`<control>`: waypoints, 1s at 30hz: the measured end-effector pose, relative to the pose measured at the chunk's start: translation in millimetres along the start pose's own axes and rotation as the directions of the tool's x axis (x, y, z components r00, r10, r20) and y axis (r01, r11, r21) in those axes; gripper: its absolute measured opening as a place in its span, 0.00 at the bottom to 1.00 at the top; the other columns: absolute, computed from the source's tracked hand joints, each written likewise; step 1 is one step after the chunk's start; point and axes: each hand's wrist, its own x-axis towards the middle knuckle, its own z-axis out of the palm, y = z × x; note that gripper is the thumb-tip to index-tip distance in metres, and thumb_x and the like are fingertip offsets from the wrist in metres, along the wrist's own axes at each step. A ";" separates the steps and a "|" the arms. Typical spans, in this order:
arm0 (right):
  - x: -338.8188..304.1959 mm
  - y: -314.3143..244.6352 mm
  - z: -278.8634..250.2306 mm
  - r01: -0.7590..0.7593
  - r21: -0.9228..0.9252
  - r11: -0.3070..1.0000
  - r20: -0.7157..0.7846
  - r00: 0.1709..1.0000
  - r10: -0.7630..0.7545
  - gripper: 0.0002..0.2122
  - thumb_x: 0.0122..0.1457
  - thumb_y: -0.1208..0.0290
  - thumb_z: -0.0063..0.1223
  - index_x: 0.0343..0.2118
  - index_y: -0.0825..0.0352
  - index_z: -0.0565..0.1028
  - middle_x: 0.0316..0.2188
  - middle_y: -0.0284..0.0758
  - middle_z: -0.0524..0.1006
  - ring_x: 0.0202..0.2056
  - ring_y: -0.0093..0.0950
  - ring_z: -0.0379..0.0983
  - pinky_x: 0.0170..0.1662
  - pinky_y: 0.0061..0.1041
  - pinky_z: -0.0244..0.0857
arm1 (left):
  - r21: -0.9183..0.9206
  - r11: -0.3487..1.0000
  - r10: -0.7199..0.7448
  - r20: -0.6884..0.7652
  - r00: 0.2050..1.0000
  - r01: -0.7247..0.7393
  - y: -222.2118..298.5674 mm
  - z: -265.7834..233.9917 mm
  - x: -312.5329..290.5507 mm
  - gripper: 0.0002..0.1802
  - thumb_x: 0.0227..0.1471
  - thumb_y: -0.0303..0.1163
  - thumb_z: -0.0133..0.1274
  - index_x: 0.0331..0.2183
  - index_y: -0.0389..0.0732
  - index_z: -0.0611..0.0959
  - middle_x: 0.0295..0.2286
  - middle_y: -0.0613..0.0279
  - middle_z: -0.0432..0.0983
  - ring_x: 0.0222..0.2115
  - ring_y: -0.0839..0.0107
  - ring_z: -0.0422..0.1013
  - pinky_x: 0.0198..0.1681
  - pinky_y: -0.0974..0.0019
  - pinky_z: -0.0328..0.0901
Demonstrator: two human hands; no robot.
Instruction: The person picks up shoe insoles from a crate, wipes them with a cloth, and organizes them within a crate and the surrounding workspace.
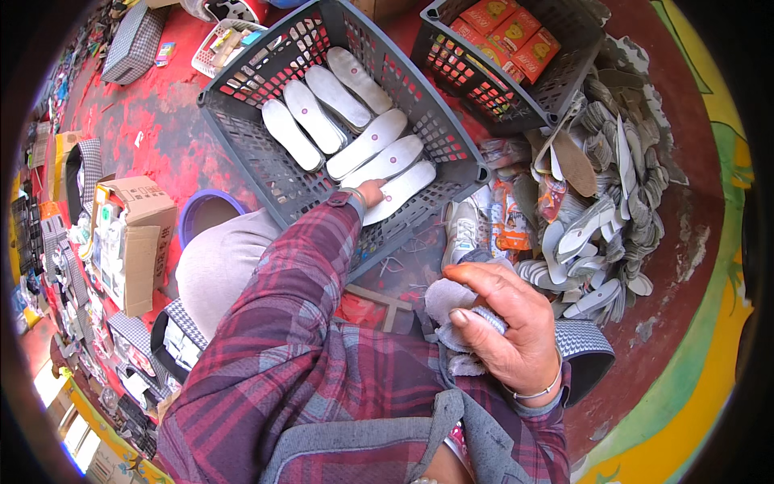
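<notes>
**A:** What have you got on the left hand?

**B:** I see it reaching into the big dark grey plastic lattice crate, my landmark here. The arm is in a plaid maroon sleeve. The hand rests on the nearest white fabric insole, at the crate's near right corner. Most of the hand is hidden by the cuff, so I cannot tell whether the fingers are spread or pinching.

**A:** And inside the crate?

**B:** Six more white insoles lie flat on its floor, in two rough rows, just beyond the touched one.

**A:** Right hand?

**B:** The right hand is well nearer me than the crate, down by the lap. Its fingers are curled and pressed together around a small bundle of grey knitted insoles, thumb across the top.

**A:** Surroundings?

**B:** Right of the crate, a loose heap of grey and white insoles on the red floor. Beyond-right of the crate, a second dark basket with orange packets. Left of the crate, an open cardboard box.
</notes>
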 end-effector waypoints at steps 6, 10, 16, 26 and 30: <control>-0.4 2.5 4.8 0.019 -0.013 1.000 0.011 1.000 -0.018 0.16 0.46 0.77 0.57 0.40 0.72 0.72 0.35 0.45 0.74 0.36 0.38 0.73 0.39 0.27 0.66 | 0.023 0.982 -0.188 0.002 0.982 0.188 27.4 -2.2 -9.8 0.30 0.45 0.38 0.55 0.50 0.39 0.69 0.44 0.44 0.69 0.46 0.51 0.65 0.51 0.62 0.58; -0.6 2.9 7.6 0.037 -0.030 0.999 0.018 0.999 -0.036 0.16 0.47 0.77 0.56 0.40 0.72 0.72 0.35 0.45 0.74 0.35 0.38 0.73 0.38 0.27 0.66 | 0.227 0.956 -0.190 -0.007 0.982 0.186 38.3 -9.5 -7.4 0.25 0.44 0.40 0.54 0.44 0.37 0.75 0.41 0.44 0.71 0.44 0.51 0.67 0.48 0.59 0.61; -0.7 1.7 12.4 0.045 -0.006 0.999 0.022 0.999 -0.045 0.15 0.48 0.77 0.56 0.40 0.71 0.72 0.34 0.44 0.74 0.35 0.38 0.73 0.37 0.27 0.66 | 0.344 0.902 -0.226 -0.136 0.964 0.260 61.4 -13.2 -21.2 0.16 0.45 0.39 0.51 0.32 0.37 0.82 0.33 0.48 0.76 0.37 0.55 0.73 0.39 0.59 0.67; -3.6 0.6 15.8 0.081 -0.013 0.997 0.019 0.997 -0.081 0.15 0.48 0.75 0.56 0.40 0.72 0.72 0.33 0.43 0.75 0.34 0.37 0.73 0.38 0.26 0.65 | 0.364 0.895 -0.108 -0.386 0.916 0.259 90.5 -27.7 -63.9 0.10 0.47 0.32 0.49 0.32 0.38 0.79 0.34 0.49 0.73 0.38 0.55 0.70 0.40 0.58 0.66; -6.0 0.7 15.6 0.089 -0.002 0.996 0.024 0.996 -0.089 0.15 0.48 0.75 0.56 0.40 0.72 0.72 0.33 0.43 0.74 0.34 0.37 0.73 0.37 0.26 0.65 | 0.256 0.947 -0.176 -0.089 0.980 0.194 94.8 -27.3 -70.4 0.11 0.47 0.30 0.49 0.34 0.35 0.78 0.38 0.43 0.72 0.41 0.52 0.69 0.42 0.57 0.65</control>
